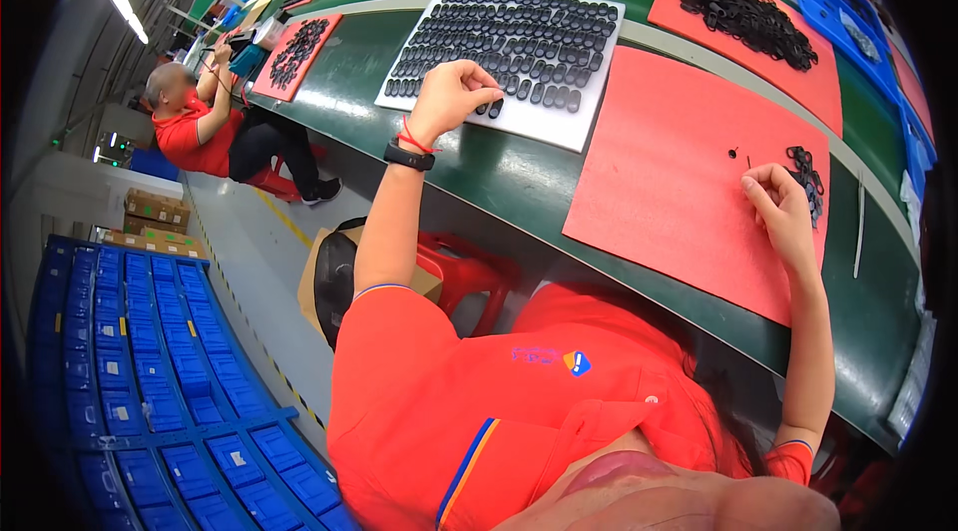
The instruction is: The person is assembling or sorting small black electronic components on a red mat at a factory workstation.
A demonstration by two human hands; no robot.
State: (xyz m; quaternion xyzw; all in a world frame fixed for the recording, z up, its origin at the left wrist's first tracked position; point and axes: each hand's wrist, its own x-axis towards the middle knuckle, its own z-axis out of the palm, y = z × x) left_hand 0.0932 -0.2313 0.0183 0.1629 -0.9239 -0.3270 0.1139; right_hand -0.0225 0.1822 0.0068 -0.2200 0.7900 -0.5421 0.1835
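My left hand (454, 102) is over the lower edge of a white board (539, 126), thumb and fingers pinched together. Rows of small black oval parts (519, 37) cover much of that board, and two of them lie just below my fingertips. Whatever the pinch holds, if anything, is hidden. My right hand (783, 212) curls in a pinch above a red mat (669, 172); a thin dark bit shows at its fingertip, too small to name. Close by lie a small black piece (733, 153) and a little heap of black ring-like parts (806, 177).
Behind sits another red mat with a large pile of black loops (743, 17), near blue trays (833, 7). A thin white stick (859, 227) lies on the green bench (479, 172). At left, a seated co-worker (200, 122) works beside a red mat of parts (295, 57); blue bins (160, 371) stand below.
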